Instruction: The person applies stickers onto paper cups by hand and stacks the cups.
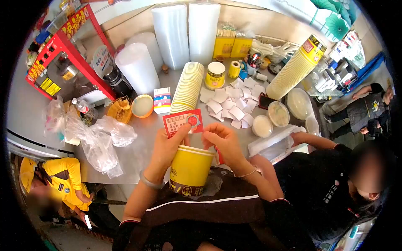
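Observation:
My left hand (165, 146) pinches a red-and-white printed label (175, 121) under its thumb. Just below, a yellow paper tub (192, 167) with a brown printed base stands upright against my apron, its rim close to both hands. Over the rim's right side, my right hand (228, 146) has its fingers curled together; what they hold, if anything, is hidden. A bit of red (219, 156) shows beneath that hand, partly covered. Beyond the label a long stack of paper tubs (187, 90) lies on the metal table (146, 157).
White paper pieces (230, 102) are scattered behind my right hand, near lidded bowls (278, 113). Another tub stack (295, 67) leans at right. Plastic bags (98, 138) lie left. A co-worker's arm (316, 141) reaches in from the right; a person in yellow (65, 178) is at left.

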Tool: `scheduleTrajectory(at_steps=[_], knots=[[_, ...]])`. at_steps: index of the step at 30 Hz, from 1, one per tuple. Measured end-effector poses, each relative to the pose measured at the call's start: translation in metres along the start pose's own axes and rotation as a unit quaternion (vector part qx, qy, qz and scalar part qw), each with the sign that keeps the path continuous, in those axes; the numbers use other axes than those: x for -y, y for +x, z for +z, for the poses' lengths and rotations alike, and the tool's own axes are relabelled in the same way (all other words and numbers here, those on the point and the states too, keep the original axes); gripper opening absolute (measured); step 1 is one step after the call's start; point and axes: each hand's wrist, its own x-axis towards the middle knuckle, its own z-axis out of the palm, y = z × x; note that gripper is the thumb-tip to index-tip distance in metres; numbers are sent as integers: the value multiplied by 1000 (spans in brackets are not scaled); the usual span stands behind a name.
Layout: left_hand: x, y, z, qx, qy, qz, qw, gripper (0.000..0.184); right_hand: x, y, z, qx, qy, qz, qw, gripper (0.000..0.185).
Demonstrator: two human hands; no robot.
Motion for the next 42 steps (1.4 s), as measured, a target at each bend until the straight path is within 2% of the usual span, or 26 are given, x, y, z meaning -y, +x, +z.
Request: scheduleTrajectory(at_steps=[8, 10, 13, 14, 17, 18, 20, 22, 28, 32, 35, 42], knots=[[-4, -2, 4, 2, 53, -6, 999, 16, -4, 1, -2, -31, -35, -44, 998, 6], [-4, 3, -5, -17, 31, 36, 999, 17, -16, 1, -13, -63, -49, -65, 995, 7], [2, 4, -24, -80, 60, 154, 983, 28, -8, 10, -10, -85, -72, -80, 991, 8], [-6, -1, -19, -71, 64, 148, 984, 25, 1, 3, -12, -97, -83, -66, 990, 8], [-31, -14, 6, -9, 271, 224, 936, 17, -1, 7, -9, -69, -125, -111, 984, 8], [-31, -11, 12, -9, 312, 234, 921, 12, 5, 6, -5, -61, -116, -89, 987, 9], [-24, -9, 15, 4, 284, 236, 930, 14, 16, -2, 7, -46, -96, -41, 993, 9], [-18, -6, 12, 45, 263, 226, 937, 16, 15, -2, 6, -28, -103, -43, 993, 9], [-5, -7, 14, -2, 191, 218, 957, 15, 2, 1, 2, -6, -86, -65, 994, 10], [-11, -10, 10, 15, 219, 204, 954, 15, 2, 0, 4, 7, -78, -82, 994, 10], [-12, -10, 6, 35, 216, 205, 954, 15, 6, -2, 8, -21, -182, -151, 971, 9], [-13, -10, 3, 66, 193, 193, 960, 14, 18, -8, 13, -39, -290, -241, 925, 8]])
